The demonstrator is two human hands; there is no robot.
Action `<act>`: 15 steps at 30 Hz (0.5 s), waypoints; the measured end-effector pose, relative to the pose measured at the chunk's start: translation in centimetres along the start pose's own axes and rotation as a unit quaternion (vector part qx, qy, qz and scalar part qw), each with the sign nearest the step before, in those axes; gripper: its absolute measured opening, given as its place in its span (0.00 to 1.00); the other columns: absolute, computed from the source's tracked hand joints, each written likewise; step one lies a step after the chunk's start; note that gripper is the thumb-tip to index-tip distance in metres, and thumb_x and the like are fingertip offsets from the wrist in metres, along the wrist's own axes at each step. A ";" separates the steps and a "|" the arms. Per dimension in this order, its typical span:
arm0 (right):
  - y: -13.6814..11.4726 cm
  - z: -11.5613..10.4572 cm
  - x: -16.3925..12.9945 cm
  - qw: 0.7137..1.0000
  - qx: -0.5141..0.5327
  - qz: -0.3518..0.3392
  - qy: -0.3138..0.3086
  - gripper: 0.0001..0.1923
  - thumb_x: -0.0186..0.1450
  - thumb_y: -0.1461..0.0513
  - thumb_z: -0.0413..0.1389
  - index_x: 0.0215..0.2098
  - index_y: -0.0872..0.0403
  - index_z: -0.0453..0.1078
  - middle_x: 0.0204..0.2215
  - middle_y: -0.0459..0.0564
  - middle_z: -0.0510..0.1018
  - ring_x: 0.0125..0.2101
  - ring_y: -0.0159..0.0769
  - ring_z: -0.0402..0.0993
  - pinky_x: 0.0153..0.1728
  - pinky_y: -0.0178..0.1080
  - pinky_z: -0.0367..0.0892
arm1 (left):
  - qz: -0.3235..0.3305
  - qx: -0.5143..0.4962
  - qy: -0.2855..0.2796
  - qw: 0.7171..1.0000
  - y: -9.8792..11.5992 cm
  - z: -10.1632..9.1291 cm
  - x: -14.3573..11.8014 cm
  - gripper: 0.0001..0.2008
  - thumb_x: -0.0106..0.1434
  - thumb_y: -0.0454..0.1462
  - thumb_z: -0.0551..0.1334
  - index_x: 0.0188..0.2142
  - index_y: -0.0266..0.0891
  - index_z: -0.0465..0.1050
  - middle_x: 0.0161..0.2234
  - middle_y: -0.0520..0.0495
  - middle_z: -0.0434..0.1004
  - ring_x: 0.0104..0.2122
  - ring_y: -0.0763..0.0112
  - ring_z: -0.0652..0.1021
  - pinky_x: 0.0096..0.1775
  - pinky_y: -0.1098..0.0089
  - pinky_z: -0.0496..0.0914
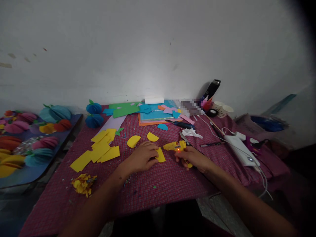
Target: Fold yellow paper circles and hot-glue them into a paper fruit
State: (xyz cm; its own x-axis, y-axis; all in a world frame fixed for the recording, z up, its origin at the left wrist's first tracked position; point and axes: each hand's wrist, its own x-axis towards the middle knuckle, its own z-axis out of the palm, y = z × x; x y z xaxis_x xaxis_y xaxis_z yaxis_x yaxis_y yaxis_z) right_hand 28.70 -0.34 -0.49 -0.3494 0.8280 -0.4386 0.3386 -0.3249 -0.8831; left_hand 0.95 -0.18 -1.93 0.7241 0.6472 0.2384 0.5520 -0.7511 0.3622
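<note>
Yellow hot glue gun [174, 145] in my right hand [192, 157], its fingers closed around the handle; a small red light glows on its side and the nozzle points left. Just left of the nozzle, a folded yellow paper piece [161, 156] is held at its left edge by the bent fingers of my left hand [145, 156]. Part of that paper is hidden behind the fingers. Beyond my left hand lie two yellow half-round paper pieces, one [134, 141] thicker and the other [152, 137] smaller. Scissors [185, 138] rest behind the glue gun.
Yellow paper rectangles [102, 149] and crumpled yellow scraps [83, 184] lie at left. Coloured sheets [125, 110] and blue paper ornaments [94, 115] sit along the wall. A white power bank-like box [240, 149] with cables is at right. More paper ornaments fill a blue table [46, 164].
</note>
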 end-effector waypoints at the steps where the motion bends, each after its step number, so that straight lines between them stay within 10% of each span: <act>1: 0.0 0.0 0.0 1.000 -0.001 -0.001 0.002 0.16 0.60 0.52 0.58 0.25 0.56 0.71 0.11 0.41 0.66 0.12 0.26 0.59 0.13 0.30 0.59 | 0.000 0.001 -0.002 1.000 0.0 0.0 0.0 0.06 0.66 0.40 0.63 0.39 0.42 0.77 0.53 0.46 0.76 0.56 0.58 0.72 0.60 0.54 0.62; 15: 0.1 0.0 0.1 1.000 -0.005 0.004 -0.003 0.15 0.59 0.52 0.58 0.24 0.56 0.70 0.11 0.41 0.67 0.11 0.27 0.60 0.13 0.31 0.59 | 0.001 -0.003 0.000 1.000 0.2 -0.2 0.1 0.05 0.66 0.39 0.62 0.38 0.42 0.77 0.53 0.45 0.76 0.56 0.59 0.72 0.60 0.54 0.62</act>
State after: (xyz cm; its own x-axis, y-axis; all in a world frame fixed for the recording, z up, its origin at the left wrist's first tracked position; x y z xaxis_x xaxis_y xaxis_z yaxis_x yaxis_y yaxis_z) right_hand 28.73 -0.25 -0.68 -0.3518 0.8222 -0.4476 0.3507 -0.3275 -0.8773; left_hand 1.05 -0.24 -1.65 0.7247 0.6464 0.2387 0.5491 -0.7510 0.3666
